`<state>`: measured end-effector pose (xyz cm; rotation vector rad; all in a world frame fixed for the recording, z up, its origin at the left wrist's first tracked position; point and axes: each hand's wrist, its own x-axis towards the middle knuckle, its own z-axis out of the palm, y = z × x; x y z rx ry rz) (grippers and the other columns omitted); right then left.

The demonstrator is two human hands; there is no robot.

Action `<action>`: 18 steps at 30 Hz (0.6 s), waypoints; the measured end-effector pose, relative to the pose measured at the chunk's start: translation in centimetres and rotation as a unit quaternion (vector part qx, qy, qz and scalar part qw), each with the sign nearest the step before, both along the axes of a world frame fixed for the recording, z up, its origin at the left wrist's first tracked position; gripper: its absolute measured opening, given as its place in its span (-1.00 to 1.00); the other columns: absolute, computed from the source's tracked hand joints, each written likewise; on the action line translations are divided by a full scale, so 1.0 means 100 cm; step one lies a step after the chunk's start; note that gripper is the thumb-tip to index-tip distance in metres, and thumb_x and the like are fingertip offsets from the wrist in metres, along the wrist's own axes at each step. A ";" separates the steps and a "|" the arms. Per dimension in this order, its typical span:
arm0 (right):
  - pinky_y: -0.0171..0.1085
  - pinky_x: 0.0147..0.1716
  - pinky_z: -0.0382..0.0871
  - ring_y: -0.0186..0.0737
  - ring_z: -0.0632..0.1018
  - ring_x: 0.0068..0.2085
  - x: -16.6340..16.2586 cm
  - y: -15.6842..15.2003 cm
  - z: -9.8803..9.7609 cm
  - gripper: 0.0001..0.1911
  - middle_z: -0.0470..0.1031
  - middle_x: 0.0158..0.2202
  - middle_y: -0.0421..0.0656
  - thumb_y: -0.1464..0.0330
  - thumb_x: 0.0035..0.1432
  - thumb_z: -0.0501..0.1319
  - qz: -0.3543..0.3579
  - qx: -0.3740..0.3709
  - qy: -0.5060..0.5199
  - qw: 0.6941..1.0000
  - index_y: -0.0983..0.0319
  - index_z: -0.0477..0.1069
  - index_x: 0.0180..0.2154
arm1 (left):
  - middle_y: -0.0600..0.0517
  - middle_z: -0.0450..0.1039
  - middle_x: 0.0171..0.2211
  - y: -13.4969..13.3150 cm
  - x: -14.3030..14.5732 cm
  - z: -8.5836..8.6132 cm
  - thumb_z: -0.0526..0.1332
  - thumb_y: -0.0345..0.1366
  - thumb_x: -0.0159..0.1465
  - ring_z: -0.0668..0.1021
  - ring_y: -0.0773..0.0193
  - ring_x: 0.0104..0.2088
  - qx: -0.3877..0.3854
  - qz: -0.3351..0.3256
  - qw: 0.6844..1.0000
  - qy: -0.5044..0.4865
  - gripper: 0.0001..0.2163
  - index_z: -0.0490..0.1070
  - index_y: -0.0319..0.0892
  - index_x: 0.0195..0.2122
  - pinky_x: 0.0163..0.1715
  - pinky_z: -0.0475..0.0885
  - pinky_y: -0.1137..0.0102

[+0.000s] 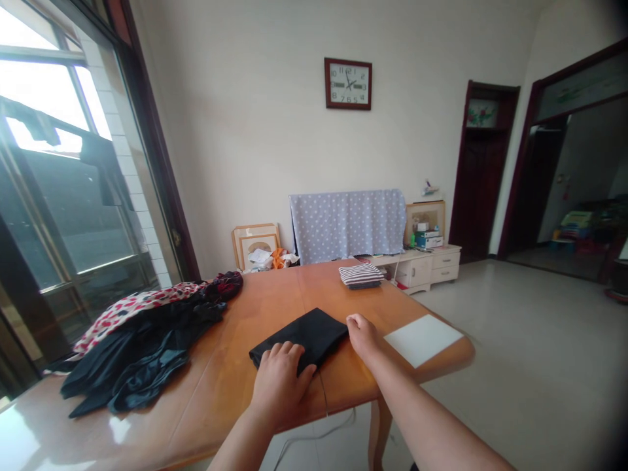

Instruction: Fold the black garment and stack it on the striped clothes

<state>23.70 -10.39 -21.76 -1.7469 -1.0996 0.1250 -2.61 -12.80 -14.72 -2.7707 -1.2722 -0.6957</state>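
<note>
A black folded garment [314,333] lies flat on the wooden table in front of me; its exact kind cannot be made out. My left hand [280,376] rests on its near left part, fingers stretched out and thumb apart. At the garment's right corner, my right hand [362,333] is closed, with the fingertips pinching the edge of the cloth. Farther back sits a small stack of folded clothes [361,276], striped on top and dark below. To the right of my right hand lies a white rectangular sheet [423,340].
Loose dark clothes [147,347] and a red-spotted white cloth [132,307] are heaped along the table's left side. The wooden table [275,294] has a rounded right corner. Behind it stands a white low cabinet [444,267] beside a dotted cloth cover [348,226].
</note>
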 end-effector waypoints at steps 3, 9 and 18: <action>-0.34 -0.31 0.28 -0.19 0.52 -0.30 0.000 -0.002 0.002 -0.70 0.58 -0.35 -0.17 0.26 0.24 -0.01 0.005 0.000 0.002 1.000 0.16 0.45 -0.38 | -0.13 0.49 -0.14 0.001 0.019 -0.001 0.15 -0.06 0.27 0.49 -0.04 -0.06 -0.019 0.006 0.999 0.044 -0.71 0.47 -0.07 -0.09 -0.08 0.28 0.18; -0.34 -0.29 0.29 -0.19 0.53 -0.29 -0.001 -0.004 0.003 -0.71 0.59 -0.34 -0.16 0.26 0.23 0.00 0.016 -0.003 0.000 1.000 0.16 0.46 -0.38 | -0.20 0.49 -0.15 0.007 0.044 -0.003 0.18 -0.09 0.21 0.49 -0.12 -0.07 -0.030 0.012 0.996 0.089 -0.72 0.51 -0.11 -0.16 -0.13 0.35 0.11; -0.34 -0.29 0.28 -0.19 0.52 -0.30 -0.001 -0.004 0.002 -0.72 0.58 -0.36 -0.17 0.27 0.23 0.03 0.031 -0.006 -0.004 1.000 0.16 0.47 -0.39 | -0.24 0.54 -0.20 0.033 0.051 0.000 0.08 -0.23 0.25 0.57 -0.07 -0.20 -0.069 0.011 0.995 0.076 -0.74 0.56 -0.17 -0.35 -0.23 0.37 0.17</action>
